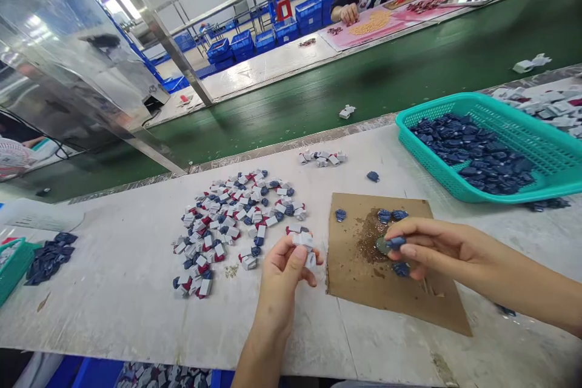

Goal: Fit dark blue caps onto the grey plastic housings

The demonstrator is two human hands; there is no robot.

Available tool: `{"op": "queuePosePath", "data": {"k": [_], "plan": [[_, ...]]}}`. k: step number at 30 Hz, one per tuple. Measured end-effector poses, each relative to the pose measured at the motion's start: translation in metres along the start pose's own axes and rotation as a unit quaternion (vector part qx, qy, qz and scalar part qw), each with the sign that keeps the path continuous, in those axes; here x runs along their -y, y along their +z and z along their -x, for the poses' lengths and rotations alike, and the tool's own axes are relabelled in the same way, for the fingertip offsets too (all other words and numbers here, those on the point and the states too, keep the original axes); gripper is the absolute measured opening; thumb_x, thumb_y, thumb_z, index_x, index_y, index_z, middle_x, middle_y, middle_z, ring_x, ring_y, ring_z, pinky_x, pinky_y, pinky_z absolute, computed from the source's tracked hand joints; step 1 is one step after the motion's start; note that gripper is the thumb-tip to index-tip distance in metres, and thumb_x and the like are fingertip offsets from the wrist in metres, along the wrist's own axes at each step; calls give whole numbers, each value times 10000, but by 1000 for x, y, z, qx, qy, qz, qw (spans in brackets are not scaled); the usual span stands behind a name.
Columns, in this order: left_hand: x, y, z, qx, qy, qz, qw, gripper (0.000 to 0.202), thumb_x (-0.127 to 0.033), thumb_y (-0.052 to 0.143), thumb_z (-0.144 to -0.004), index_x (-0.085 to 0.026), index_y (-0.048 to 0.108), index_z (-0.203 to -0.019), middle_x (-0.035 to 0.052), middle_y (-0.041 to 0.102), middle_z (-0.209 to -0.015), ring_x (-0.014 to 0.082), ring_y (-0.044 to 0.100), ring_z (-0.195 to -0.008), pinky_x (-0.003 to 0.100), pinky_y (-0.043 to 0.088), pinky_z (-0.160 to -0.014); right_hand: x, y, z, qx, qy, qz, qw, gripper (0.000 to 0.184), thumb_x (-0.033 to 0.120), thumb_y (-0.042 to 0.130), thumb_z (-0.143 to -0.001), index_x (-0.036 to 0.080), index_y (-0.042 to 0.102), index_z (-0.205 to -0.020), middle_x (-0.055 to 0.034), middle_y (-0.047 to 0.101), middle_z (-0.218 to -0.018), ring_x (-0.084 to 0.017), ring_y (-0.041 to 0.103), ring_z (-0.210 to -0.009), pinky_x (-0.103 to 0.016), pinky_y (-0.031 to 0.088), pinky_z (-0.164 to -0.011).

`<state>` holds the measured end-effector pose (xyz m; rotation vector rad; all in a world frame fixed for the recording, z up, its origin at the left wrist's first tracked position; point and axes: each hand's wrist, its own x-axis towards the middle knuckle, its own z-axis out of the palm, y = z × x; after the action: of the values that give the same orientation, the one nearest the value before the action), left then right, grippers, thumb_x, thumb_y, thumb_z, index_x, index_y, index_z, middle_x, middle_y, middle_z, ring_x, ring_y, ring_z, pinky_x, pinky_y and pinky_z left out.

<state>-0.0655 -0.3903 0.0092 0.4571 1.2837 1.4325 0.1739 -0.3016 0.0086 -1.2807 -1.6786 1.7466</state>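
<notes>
My left hand (284, 276) is closed on a small light-grey plastic part (303, 241), held just left of a brown cardboard sheet (364, 291). Thumb and fingers of my right hand (430, 248) pinch a small dark blue plastic piece (396, 242) above the cardboard. Under that piece is a dull greenish round spot (382, 246), partly covered, amid a brown speckled stain. Other blue pieces (340, 215) lie on the sheet, several close to my right fingers. Left of my left hand spreads a pile of grey, blue and dark red assembled parts (227, 218).
A teal basket (436, 179) of blue pieces stands at right, with grey parts (550, 103) behind it. A green conveyor belt (273, 118) crosses behind the table, carrying a few grey parts. Across it, a co-worker's hands (349, 14) handle small parts. Dark blue pieces (50, 260) lie far left.
</notes>
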Motion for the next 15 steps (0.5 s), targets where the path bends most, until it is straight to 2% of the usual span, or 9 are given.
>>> {"op": "queuePosePath", "data": {"k": [3,5,6,8,10,13,15], "plan": [[6,-3,0,-20,14,-37,999,475,-588,903,-622,-181,806,-846,-6,628,-621,49,434,-506,134,317,-441,-16,-1,-4,-33,-19,60,997,556,766,638,-801,259,742,-1002,-41,699,-717,-205,658,-602,-313,572,-523],[8,-4,0,-19,6,-48,999,525,-605,900,-615,-189,822,-925,-8,641,-621,25,354,-465,123,273,-413,-28,-4,-8,-45,-56,121,990,550,729,623,-826,271,726,-1112,-47,721,-773,-211,665,-601,-316,552,-503],[8,-4,1,-18,1,-49,999,537,-606,901,-610,-189,823,-939,6,668,-649,28,361,-462,121,268,-392,-33,-7,-10,-49,-78,154,984,526,698,618,-841,273,716,-1136,-51,730,-806,-213,669,-608,-319,548,-505],[9,-3,1,-18,-6,-40,999,517,-581,915,-600,-185,818,-919,53,740,-760,62,469,-500,124,315,-359,-40,-10,-14,-54,-120,211,969,402,611,597,-888,270,712,-1067,-49,725,-809,-206,660,-600,-322,536,-522],[10,0,3,-9,-15,-26,1000,468,-531,935,-593,-182,811,-880,90,785,-887,113,604,-603,140,427,-386,-40,-12,-17,-43,-157,256,953,286,503,543,-941,265,702,-942,-52,718,-806,-207,656,-607,-322,509,-529],[14,3,6,-1,-38,9,999,403,-444,954,-603,-189,803,-877,92,805,-967,141,704,-683,164,540,-490,-34,-11,-21,-37,-215,294,930,253,370,481,-963,258,696,-893,-76,733,-918,-230,696,-733,-331,514,-581],[16,4,8,-14,-46,30,998,372,-391,960,-615,-196,792,-883,78,805,-982,158,749,-741,160,554,-532,-30,-9,-23,-44,-233,306,922,252,357,483,-951,257,708,-900,-74,734,-893,-230,698,-728,-342,528,-603]]}}
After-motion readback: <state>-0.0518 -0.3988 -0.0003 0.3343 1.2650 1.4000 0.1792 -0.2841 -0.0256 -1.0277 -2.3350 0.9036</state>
